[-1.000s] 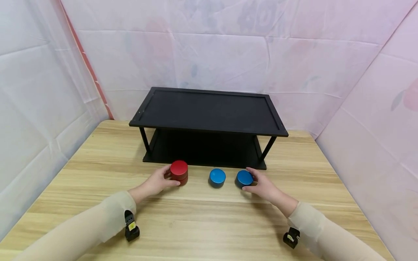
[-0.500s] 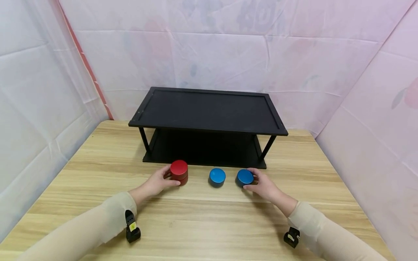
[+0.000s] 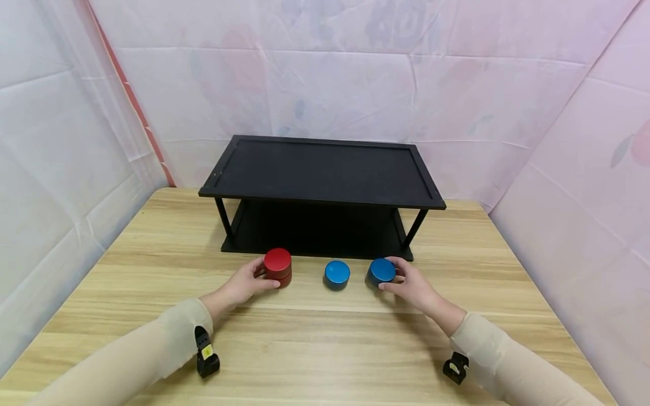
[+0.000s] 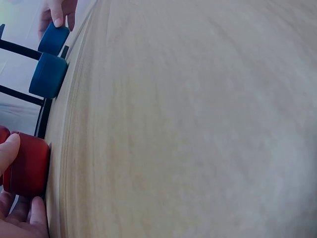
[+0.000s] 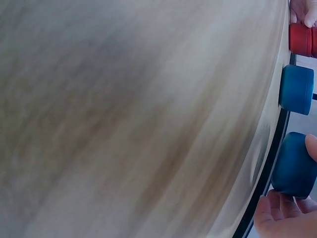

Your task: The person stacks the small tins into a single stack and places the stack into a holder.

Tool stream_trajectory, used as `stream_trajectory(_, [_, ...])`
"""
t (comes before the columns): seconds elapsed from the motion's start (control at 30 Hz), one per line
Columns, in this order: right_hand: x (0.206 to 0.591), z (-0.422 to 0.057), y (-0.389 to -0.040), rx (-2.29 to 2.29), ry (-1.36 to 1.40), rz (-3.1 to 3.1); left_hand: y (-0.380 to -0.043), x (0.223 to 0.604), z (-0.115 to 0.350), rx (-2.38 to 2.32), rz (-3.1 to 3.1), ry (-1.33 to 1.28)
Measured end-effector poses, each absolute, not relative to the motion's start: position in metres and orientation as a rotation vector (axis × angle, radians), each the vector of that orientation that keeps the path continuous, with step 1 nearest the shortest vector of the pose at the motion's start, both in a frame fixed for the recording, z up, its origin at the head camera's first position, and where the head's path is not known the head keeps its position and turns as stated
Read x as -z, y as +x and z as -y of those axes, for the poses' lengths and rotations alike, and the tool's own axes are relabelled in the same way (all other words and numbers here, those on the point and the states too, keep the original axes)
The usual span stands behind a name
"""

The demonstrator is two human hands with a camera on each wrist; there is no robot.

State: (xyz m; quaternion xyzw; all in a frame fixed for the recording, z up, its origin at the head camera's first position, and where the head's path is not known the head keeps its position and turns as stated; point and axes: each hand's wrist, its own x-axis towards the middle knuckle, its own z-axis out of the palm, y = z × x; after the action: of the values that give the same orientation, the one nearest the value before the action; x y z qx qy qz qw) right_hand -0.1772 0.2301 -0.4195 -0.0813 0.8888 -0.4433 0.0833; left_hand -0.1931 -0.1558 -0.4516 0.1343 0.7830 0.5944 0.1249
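Observation:
My left hand (image 3: pixel 247 283) holds a small stack of two round red tins (image 3: pixel 277 264), thumb in front and fingers behind. In the left wrist view the thumb rests by the seam between the lower red tin (image 4: pixel 30 166) and the upper one. My right hand (image 3: pixel 412 286) grips a round blue tin (image 3: pixel 382 272) between thumb and fingers. The right wrist view has this held blue tin (image 5: pixel 293 166) a little off the tabletop, its far side partly hidden by the thumb. Between the hands, a second blue tin (image 3: pixel 337 273) stands upright on the table.
Directly behind the tins is a black two-level shelf (image 3: pixel 325 172), its lower board (image 3: pixel 317 231) close to the table and thin posts at the corners. The wooden table (image 3: pixel 325 349) extends in front. Pale printed cloth (image 3: pixel 345 90) hangs at the back and both sides.
My right hand has raised its blue tin slightly and shifted it a touch toward the shelf. The left hand and the red tins have stayed in place.

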Motion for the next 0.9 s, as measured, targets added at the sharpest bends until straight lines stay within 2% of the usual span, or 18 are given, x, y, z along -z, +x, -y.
stream_trajectory(0.9, [0.4141,-0.2309,-0.1739,1.428,-0.22,-2.662,-0.1932,0.4534,0.1575,-1.741,-2.239,0.321])
